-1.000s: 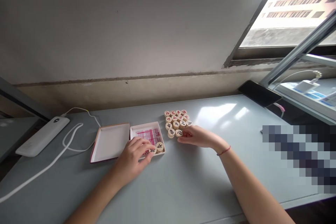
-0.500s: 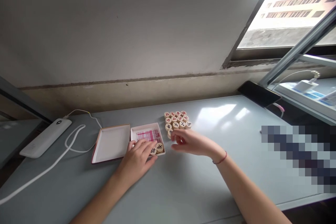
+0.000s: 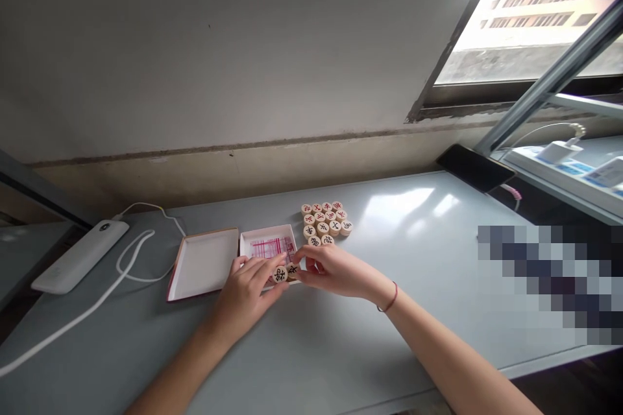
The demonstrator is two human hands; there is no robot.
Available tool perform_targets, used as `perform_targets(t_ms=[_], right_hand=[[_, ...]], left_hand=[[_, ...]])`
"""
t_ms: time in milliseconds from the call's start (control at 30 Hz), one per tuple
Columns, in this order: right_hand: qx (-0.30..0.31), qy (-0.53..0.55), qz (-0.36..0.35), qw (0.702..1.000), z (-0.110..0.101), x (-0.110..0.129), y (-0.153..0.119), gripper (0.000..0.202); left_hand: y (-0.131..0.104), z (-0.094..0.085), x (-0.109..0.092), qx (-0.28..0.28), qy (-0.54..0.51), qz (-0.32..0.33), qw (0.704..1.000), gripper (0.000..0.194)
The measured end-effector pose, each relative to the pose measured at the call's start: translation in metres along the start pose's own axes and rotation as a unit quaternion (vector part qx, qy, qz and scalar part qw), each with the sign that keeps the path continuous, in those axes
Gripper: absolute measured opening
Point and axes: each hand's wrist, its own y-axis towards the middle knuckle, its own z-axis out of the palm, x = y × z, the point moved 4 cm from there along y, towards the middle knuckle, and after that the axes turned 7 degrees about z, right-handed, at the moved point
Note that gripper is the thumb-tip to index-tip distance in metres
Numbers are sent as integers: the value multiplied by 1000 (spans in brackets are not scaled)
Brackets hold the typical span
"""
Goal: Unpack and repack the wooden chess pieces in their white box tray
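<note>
Inside the front of an open white box tray (image 3: 294, 240) are round wooden Chinese chess pieces with black characters. My left hand (image 3: 250, 282) lies over the tray's front edge, its thumb and fingers closed about one chess piece (image 3: 280, 274); whatever is under its palm is hidden. From the right, my right hand (image 3: 335, 269) reaches to the tray's corner and pinches the neighbouring chess piece (image 3: 292, 270). Just behind that hand, several chess pieces (image 3: 322, 228) stand in close rows on the desk, red characters at the back and black ones in front.
The box's lid (image 3: 207, 266) lies inside-up, left of the tray. A white power bank (image 3: 80, 256) with a white cable (image 3: 92, 311) is further left on the grey desk (image 3: 379, 337). At the back right a phone (image 3: 474, 168) leans near a metal post.
My right hand has moved left from the rows of pieces to the tray's corner and closed on a piece there. Another black piece now shows at the front row. My left hand stays put.
</note>
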Motion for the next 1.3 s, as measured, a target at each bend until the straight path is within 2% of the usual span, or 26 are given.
perform_targets(t_ms=[100, 200, 333, 467, 567, 667, 833, 967, 1133, 1200, 1300], right_hand=[[17, 24, -22, 999, 6, 7, 1, 17], [34, 46, -35, 998, 9, 13, 1, 12], [29, 41, -21, 999, -9, 6, -3, 8], [-2, 24, 72, 997, -44, -23, -13, 19], [12, -5, 155, 988, -61, -47, -18, 21], [41, -12, 209, 977, -63, -62, -19, 22], [30, -43, 256, 965, -58, -73, -13, 25], [23, -58, 255, 965, -55, -74, -10, 25], [36, -83, 264, 960, -55, -71, -13, 32], [46, -69, 224, 971, -53, -61, -14, 31], [44, -18, 116, 992, -45, -34, -12, 23]], left_hand=[[2, -3, -6, -30, 1, 20, 999, 30], [3, -3, -11, -34, 1, 38, 999, 32], [1, 0, -9, -14, 14, 28, 999, 38], [-3, 6, 1, 18, 53, -14, 998, 35], [-5, 9, 6, 35, 66, -28, 997, 24], [-5, 9, 6, 31, 66, -33, 997, 16], [-2, 4, 4, 43, 46, -47, 997, 13], [0, 2, 2, 51, 31, -58, 997, 10], [3, 0, 1, 34, 26, -61, 997, 15], [4, -2, 0, 13, 19, -56, 998, 15], [5, -5, -1, -21, -15, -46, 999, 13]])
